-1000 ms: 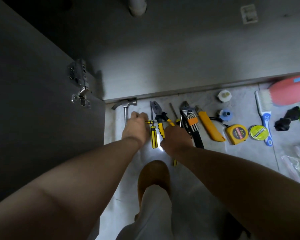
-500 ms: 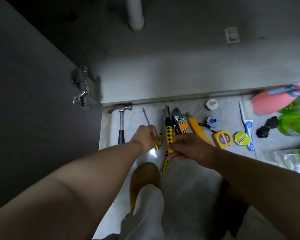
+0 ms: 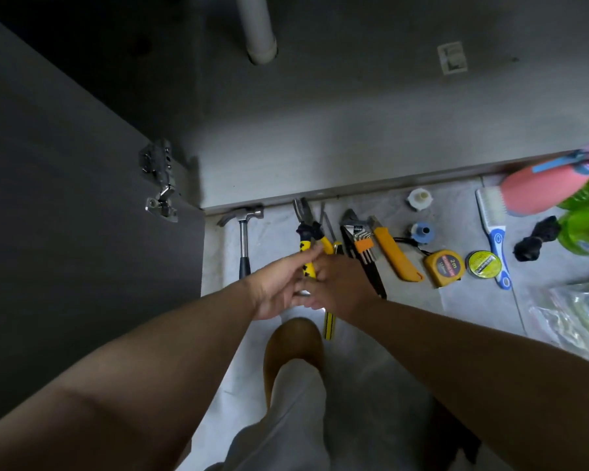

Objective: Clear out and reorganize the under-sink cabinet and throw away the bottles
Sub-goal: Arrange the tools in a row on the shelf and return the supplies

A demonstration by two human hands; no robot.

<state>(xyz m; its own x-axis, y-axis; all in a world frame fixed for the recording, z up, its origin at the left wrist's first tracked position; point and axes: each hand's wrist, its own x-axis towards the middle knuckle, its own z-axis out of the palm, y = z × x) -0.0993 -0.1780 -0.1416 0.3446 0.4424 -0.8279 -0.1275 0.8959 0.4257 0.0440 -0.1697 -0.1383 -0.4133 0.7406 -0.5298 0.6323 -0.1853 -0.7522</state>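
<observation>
My left hand [image 3: 279, 287] and my right hand [image 3: 342, 283] meet over a row of tools on the tiled floor in front of the open under-sink cabinet [image 3: 354, 130]. Fingers of my left hand are stretched out against the yellow handle of the pliers [image 3: 306, 232], which lie on the floor. My right hand is closed around a yellow-and-black screwdriver [image 3: 329, 326], whose handle sticks out below the hand. A pink bottle [image 3: 541, 188] and a green bottle [image 3: 585, 229] lie at the far right.
Along the cabinet edge lie a hammer [image 3: 242, 232], wrench and hex keys [image 3: 361, 239], yellow utility knife [image 3: 398, 256], tape measure [image 3: 444, 266], tape roll [image 3: 483, 263] and brush [image 3: 493, 229]. The open door [image 3: 65, 215] stands left, a drain pipe [image 3: 259, 32] hangs inside, and a plastic bag [image 3: 572, 314] lies right.
Both hands have drawn together over the pliers and screwdrivers. The thin screwdriver that my left hand held now lies beside the pliers. The view has tilted up into the cabinet.
</observation>
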